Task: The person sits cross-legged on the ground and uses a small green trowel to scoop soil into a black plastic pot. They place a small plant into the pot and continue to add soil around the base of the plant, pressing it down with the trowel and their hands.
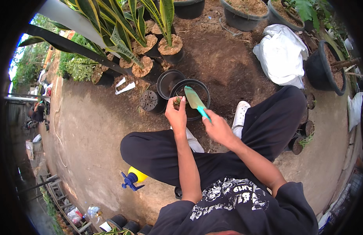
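My right hand (219,126) grips the teal handle of a garden trowel (194,98), its blade pointing up and to the left over a round black plastic pot (208,94). At that pot's left rim, my left hand (176,115) pinches a small green seedling (177,101) between thumb and fingers; its roots are hidden. The pot stands on the soil between my white clogs (240,114). Touching it on the left is another open black pot (169,77). Beside these lies a black pot on its side, its holed base (148,100) showing.
Several potted snake plants (170,44) crowd the upper left. A white sack (281,55) lies at upper right, next to a large black pot (325,69). A yellow and blue spray bottle (134,178) is by my left knee. Small potted plants (297,144) line my right side. A person (37,113) sits far left.
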Demonstrator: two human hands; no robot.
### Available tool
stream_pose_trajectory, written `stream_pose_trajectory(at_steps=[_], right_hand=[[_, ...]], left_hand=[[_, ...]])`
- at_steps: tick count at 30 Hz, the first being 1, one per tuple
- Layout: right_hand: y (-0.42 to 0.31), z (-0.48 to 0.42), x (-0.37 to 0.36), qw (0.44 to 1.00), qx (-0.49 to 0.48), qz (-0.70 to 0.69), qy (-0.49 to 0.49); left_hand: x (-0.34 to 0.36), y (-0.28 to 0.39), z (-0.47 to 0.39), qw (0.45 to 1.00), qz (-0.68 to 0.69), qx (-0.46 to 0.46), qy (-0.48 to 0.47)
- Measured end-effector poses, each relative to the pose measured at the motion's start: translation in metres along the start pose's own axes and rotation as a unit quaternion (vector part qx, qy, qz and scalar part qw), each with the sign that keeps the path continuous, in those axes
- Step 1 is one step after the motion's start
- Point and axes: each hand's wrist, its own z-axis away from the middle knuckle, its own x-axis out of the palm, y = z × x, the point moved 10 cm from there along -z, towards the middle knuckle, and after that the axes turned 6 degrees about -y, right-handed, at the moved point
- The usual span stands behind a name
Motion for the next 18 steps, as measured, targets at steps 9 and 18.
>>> stream_pose_trajectory(at_steps=[9, 18], right_hand=[[-0.005, 0.005, -0.038, 0.96, -0.116, 0.252, 0.024], [0.0, 0.003, -0.031, 0.96, -0.137, 0.243, 0.032]], left_hand=[[-0.006, -0.005, 0.001, 1.0, -0.002, -0.01, 0.016], [0.0, -0.014, -0.001, 1.0, -0.003, -0.007, 0.004]])
